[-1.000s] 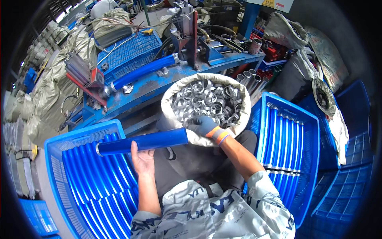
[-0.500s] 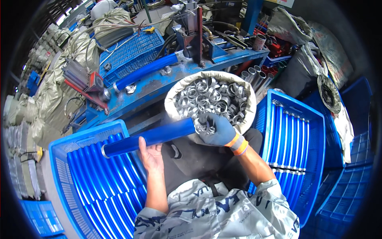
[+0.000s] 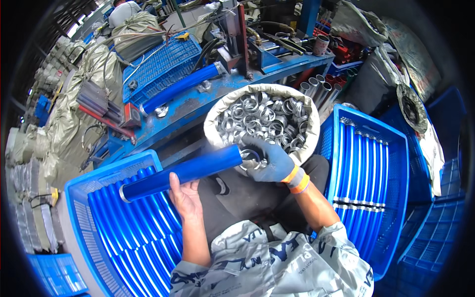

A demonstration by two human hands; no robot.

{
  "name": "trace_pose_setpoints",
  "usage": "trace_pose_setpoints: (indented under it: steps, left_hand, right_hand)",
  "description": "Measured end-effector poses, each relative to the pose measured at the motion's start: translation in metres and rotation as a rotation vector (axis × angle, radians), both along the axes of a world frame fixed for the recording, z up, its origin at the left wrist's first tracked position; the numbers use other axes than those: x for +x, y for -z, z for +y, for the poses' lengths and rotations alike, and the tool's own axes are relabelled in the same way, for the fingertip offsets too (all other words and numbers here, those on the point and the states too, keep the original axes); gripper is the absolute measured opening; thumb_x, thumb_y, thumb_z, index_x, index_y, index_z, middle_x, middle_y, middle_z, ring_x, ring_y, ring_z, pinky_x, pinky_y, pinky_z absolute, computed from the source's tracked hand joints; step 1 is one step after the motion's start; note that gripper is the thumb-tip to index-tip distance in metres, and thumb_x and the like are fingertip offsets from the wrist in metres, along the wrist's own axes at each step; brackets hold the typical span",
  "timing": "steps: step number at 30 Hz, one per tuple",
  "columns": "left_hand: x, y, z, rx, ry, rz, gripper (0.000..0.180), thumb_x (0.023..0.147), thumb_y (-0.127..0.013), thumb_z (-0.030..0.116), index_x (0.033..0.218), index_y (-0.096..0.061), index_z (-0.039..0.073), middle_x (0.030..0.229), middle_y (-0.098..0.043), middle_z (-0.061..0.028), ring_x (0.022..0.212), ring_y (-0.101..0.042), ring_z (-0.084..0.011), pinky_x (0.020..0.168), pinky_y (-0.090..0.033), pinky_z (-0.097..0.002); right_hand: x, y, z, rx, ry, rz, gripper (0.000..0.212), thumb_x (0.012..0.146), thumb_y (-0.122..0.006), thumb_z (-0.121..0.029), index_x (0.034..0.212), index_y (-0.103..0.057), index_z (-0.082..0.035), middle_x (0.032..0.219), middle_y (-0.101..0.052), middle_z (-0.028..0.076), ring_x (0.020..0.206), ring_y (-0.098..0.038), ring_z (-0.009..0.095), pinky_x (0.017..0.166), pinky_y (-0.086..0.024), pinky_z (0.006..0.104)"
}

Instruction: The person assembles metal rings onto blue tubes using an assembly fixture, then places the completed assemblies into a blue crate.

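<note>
A shiny blue tube (image 3: 183, 173) lies slanted in front of me, with a silver ring (image 3: 123, 193) around its left end. My bare left hand (image 3: 186, 198) grips it from below near the middle. At the tube's right end, my right hand (image 3: 269, 161), in a grey glove with an orange cuff, curls its fingers around a metal ring (image 3: 253, 156). Whether this ring sits on the tube or just beside it cannot be told. Just beyond the glove stands a white sack (image 3: 212, 123) full of loose metal rings (image 3: 267, 116).
A blue crate (image 3: 79, 218) of blue tubes stands at left, another crate (image 3: 403, 173) of ringed tubes at right. Across the blue bench (image 3: 173, 126), a blue tube (image 3: 183, 88) rests between clamping parts. Metal pipes (image 3: 321, 89) stand behind the sack. A person (image 3: 123, 14) is far back.
The left end of the held tube has swung slightly left and down. My right hand stays at the tube's right end, its fingers a little more spread. The whole view has shifted slightly.
</note>
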State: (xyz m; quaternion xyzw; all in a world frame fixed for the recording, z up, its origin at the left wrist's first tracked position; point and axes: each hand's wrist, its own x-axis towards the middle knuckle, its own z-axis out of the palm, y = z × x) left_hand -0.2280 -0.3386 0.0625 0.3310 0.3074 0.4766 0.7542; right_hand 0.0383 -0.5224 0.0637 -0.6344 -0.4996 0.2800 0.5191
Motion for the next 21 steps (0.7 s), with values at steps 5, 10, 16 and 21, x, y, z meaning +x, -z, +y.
trace_pose_setpoints:
  steps: [5,10,16,21]
  left_hand:
    - [0.001,-0.001,-0.004,-0.005,0.012,-0.004,0.063,0.113,-0.077,0.045,0.157,-0.059,0.005,0.151,-0.070,-0.0165,0.136,-0.072,-0.0323,0.114,-0.063,-0.0520]
    - [0.006,-0.003,-0.007,-0.006,-0.022,-0.026,0.054,0.113,-0.077,0.044,0.150,-0.063,0.007,0.138,-0.077,-0.0142,0.125,-0.078,-0.0321,0.106,-0.065,-0.0516]
    - [0.000,0.000,0.000,0.023,-0.008,-0.038,0.049,0.113,-0.077,0.041,0.146,-0.066,0.006,0.137,-0.077,-0.0139,0.123,-0.079,-0.0313,0.101,-0.068,-0.0502]
    - [0.009,0.009,0.016,0.039,0.019,-0.019,0.057,0.112,-0.078,0.041,0.152,-0.061,0.004,0.141,-0.074,-0.0170,0.126,-0.078,-0.0338,0.108,-0.067,-0.0522]
  right_hand:
    - [-0.015,0.012,0.008,0.313,0.051,0.672,0.099,0.086,-0.095,-0.002,0.173,-0.047,0.000,0.147,-0.072,0.011,0.108,-0.078,0.018,0.090,-0.066,0.0328]
    - [-0.021,0.016,0.012,0.243,0.084,0.803,0.099,0.082,-0.095,0.005,0.171,-0.052,0.000,0.125,-0.080,0.007,0.097,-0.076,0.012,0.080,-0.063,0.0274]
    - [-0.029,0.002,0.018,0.225,0.085,0.704,0.091,0.084,-0.089,0.009,0.168,-0.058,0.000,0.112,-0.080,0.006,0.084,-0.071,0.009,0.071,-0.057,0.0254]
    - [-0.015,-0.002,0.034,0.170,0.057,0.693,0.084,0.091,-0.086,0.009,0.169,-0.055,0.002,0.136,-0.076,0.010,0.112,-0.075,0.015,0.092,-0.063,0.0319]
